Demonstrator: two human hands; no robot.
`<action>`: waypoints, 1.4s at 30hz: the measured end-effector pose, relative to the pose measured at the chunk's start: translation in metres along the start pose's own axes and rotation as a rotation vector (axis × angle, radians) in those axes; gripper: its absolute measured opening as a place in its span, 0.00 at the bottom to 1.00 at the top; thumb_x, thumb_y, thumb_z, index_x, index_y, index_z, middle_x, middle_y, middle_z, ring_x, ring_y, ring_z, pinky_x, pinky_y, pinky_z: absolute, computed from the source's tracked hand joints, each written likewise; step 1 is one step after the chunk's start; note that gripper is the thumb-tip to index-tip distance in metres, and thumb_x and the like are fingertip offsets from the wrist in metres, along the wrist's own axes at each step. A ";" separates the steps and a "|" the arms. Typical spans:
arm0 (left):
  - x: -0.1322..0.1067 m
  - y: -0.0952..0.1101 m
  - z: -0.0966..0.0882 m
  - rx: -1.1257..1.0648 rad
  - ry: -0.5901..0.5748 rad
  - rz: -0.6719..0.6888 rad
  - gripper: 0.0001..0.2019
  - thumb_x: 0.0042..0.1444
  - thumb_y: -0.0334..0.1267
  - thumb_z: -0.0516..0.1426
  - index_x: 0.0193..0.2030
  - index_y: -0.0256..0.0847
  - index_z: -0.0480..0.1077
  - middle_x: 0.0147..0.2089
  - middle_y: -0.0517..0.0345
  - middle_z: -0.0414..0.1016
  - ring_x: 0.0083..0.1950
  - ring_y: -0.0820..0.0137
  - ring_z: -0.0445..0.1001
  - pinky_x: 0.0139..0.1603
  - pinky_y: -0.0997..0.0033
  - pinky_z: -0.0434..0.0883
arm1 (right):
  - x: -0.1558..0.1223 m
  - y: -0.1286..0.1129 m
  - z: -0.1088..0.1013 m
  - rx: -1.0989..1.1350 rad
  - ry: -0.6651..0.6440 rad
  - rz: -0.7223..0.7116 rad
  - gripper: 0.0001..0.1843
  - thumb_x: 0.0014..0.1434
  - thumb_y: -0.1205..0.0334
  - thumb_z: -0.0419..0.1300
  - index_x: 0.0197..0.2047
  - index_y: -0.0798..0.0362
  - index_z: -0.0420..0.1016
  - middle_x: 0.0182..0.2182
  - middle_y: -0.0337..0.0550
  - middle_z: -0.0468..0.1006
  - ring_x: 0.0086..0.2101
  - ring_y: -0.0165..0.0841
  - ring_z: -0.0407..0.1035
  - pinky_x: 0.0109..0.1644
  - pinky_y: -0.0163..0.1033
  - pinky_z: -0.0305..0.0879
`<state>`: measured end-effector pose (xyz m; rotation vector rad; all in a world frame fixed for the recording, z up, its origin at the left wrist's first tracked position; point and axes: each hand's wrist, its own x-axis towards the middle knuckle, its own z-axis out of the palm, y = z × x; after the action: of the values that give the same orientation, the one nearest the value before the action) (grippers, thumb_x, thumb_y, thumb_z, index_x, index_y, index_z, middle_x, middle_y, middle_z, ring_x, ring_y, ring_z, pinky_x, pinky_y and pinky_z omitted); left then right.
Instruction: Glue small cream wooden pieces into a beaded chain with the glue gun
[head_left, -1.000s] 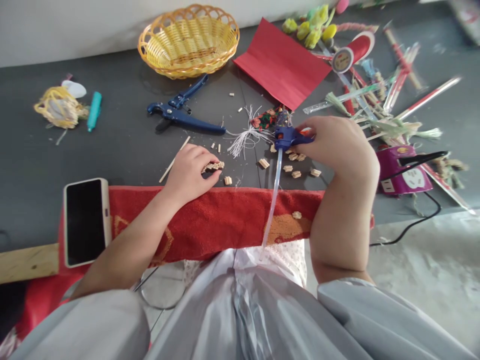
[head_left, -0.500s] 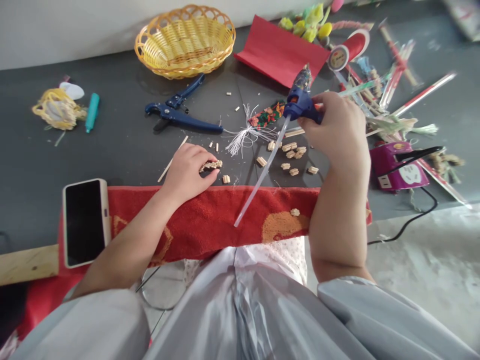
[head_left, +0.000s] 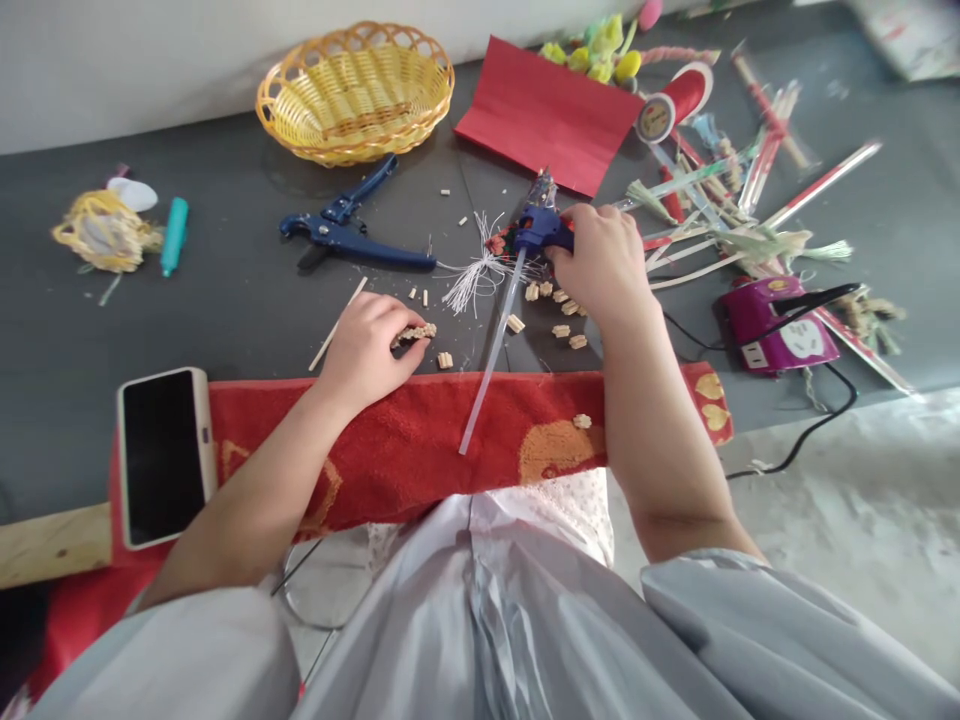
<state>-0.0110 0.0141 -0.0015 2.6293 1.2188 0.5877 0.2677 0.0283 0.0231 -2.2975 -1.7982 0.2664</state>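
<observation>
My left hand [head_left: 373,345] is closed on a small cluster of short pale sticks [head_left: 415,334], pinched between thumb and fingers near the table's front edge. In my right hand [head_left: 606,255] is a blue glue gun [head_left: 537,225], its grip wrapped by my fingers. A long clear glue stick [head_left: 491,350] juts from the gun's back end and slants toward me over the red towel [head_left: 420,440]. Below the gun lie several bundles of short sticks [head_left: 561,331], and a single bundle [head_left: 445,360] sits just right of my left hand. Beside the gun spreads a white string tassel [head_left: 474,280].
Blue cutting pliers [head_left: 352,240] lie ahead of my left hand, with a yellow wicker basket [head_left: 356,100] behind. Red paper [head_left: 547,115] lies at the back. On the right are a purple power socket [head_left: 780,325] with a black cable and a red thread spool [head_left: 675,102]. A phone [head_left: 165,455] rests left.
My right hand has moved left with the glue gun, which now covers most of the floral piece by the tassel. My left hand keeps its hold on the stick cluster. The view has shifted slightly.
</observation>
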 end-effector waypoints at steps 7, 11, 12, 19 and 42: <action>0.000 0.002 -0.001 -0.015 -0.007 -0.017 0.09 0.60 0.39 0.57 0.39 0.39 0.77 0.40 0.51 0.80 0.47 0.61 0.75 0.54 0.56 0.71 | -0.014 -0.001 -0.023 -0.016 -0.001 -0.043 0.20 0.61 0.61 0.57 0.55 0.55 0.74 0.53 0.59 0.76 0.56 0.54 0.67 0.60 0.58 0.61; 0.000 0.004 -0.001 -0.023 -0.022 -0.059 0.08 0.59 0.39 0.57 0.38 0.42 0.77 0.41 0.54 0.80 0.47 0.62 0.75 0.55 0.55 0.71 | -0.029 -0.004 -0.043 0.039 -0.082 -0.064 0.10 0.55 0.63 0.59 0.40 0.48 0.78 0.44 0.49 0.82 0.48 0.47 0.73 0.52 0.51 0.66; 0.000 0.004 -0.001 -0.023 -0.024 -0.061 0.08 0.59 0.39 0.57 0.38 0.42 0.77 0.41 0.54 0.80 0.47 0.62 0.75 0.55 0.56 0.71 | -0.031 -0.004 -0.045 0.028 -0.110 -0.091 0.09 0.53 0.64 0.60 0.39 0.48 0.78 0.43 0.48 0.82 0.47 0.47 0.73 0.51 0.50 0.66; 0.000 0.004 -0.002 -0.019 -0.013 -0.039 0.09 0.60 0.39 0.56 0.39 0.39 0.77 0.40 0.52 0.79 0.46 0.62 0.74 0.54 0.57 0.71 | -0.026 -0.002 -0.028 -0.105 -0.200 -0.199 0.12 0.52 0.65 0.58 0.40 0.47 0.79 0.42 0.49 0.81 0.46 0.52 0.74 0.48 0.52 0.67; 0.000 0.004 -0.001 -0.024 -0.026 -0.056 0.09 0.59 0.40 0.56 0.39 0.41 0.77 0.41 0.53 0.79 0.47 0.62 0.74 0.55 0.55 0.72 | -0.025 0.004 -0.044 0.258 -0.178 -0.112 0.03 0.48 0.66 0.62 0.28 0.49 0.76 0.28 0.40 0.80 0.33 0.38 0.74 0.43 0.45 0.70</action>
<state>-0.0088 0.0112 0.0009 2.5659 1.2656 0.5527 0.2775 0.0009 0.0647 -2.0435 -1.8423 0.6611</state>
